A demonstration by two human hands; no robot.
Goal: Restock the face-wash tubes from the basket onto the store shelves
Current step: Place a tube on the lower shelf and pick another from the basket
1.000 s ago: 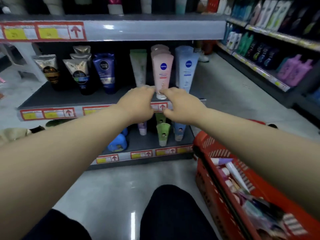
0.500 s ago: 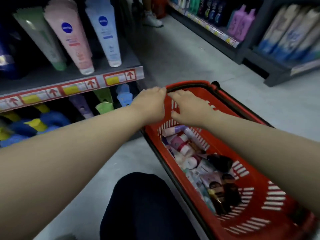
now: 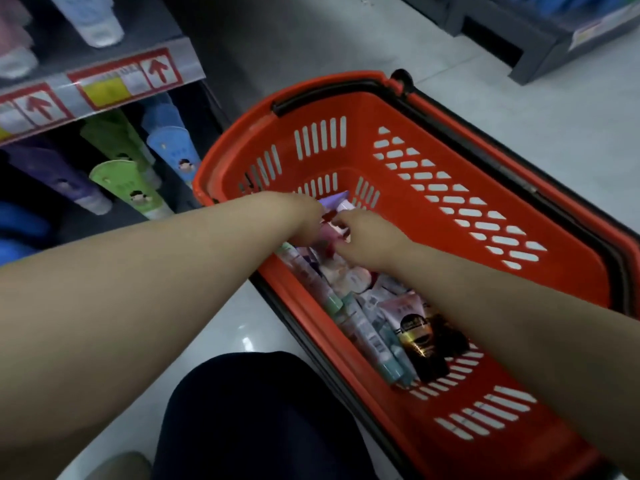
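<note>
change: a second ago both grips were up at the pink tube on the middle shelf, and half a second ago they were over the basket's rim. now they are down inside it, among the stock.
left grip (image 3: pixel 305 216): centre of the frame, at the far end of the pile, fingertips sunk between tubes. too blurred to tell whether it is clenched on one or released.
right grip (image 3: pixel 367 237): just beside the left one, knuckles up, fingers dipping into the same spot. i cannot tell whether it holds anything.
face-wash tubes (image 3: pixel 349 277): heaped along the basket's left wall, from the centre down to the lower right. a purple one (image 3: pixel 334 199) lies just beyond the fingertips.
basket (image 3: pixel 450 109): red, on the floor (image 3: pixel 519 98), filling the right half of the frame.
shelves (image 3: pixel 104 86): upper left, with a price rail marked by red arrows. green (image 3: pixel 130 183) and blue (image 3: pixel 173 147) tubes stand below it.
meaning: the last placement looks finished and a fresh pick is starting. the pile is still thick, so much restocking is left.
</note>
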